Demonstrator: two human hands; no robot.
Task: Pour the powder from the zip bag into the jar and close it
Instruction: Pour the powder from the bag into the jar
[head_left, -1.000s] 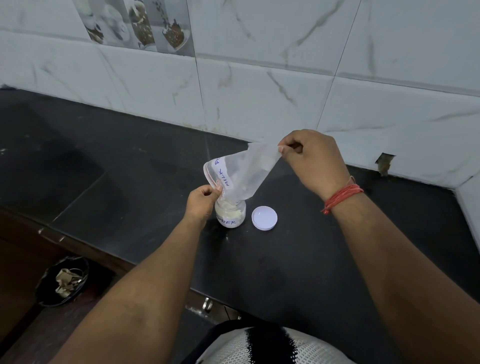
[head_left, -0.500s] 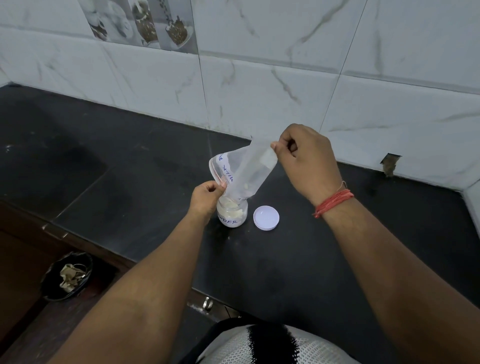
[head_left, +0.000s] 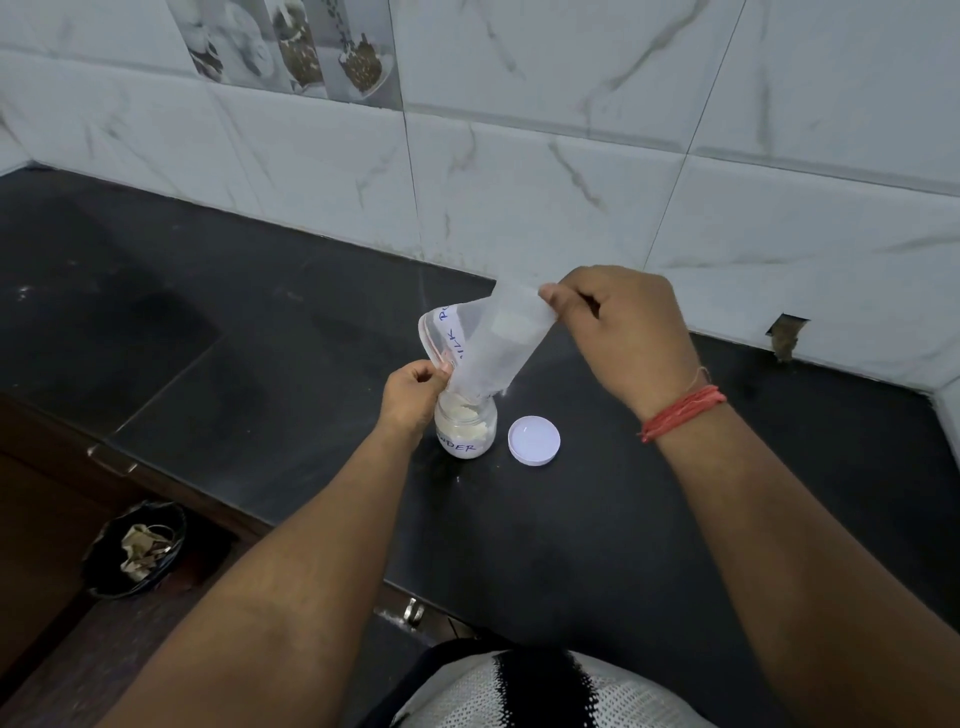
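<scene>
A clear zip bag (head_left: 493, 340) with blue writing is tipped mouth-down over a small glass jar (head_left: 466, 427) on the black counter. The jar holds off-white powder and carries a handwritten label. My left hand (head_left: 413, 396) pinches the bag's open zip edge right at the jar's mouth. My right hand (head_left: 621, 332) pinches the bag's bottom corner and holds it up and to the right. A little powder clings inside the bag. The round white lid (head_left: 534, 440) lies flat on the counter just right of the jar.
The black stone counter (head_left: 260, 332) runs back to a white marble-tiled wall (head_left: 519, 197). On the floor at lower left stands a black bin (head_left: 136, 551) with crumpled paper. A drawer knob (head_left: 413, 609) shows below the counter's front edge.
My right hand has lifted the bag's bottom corner slightly and shifted it left, so the bag hangs steeper over the jar. The left hand stays at the jar's mouth.
</scene>
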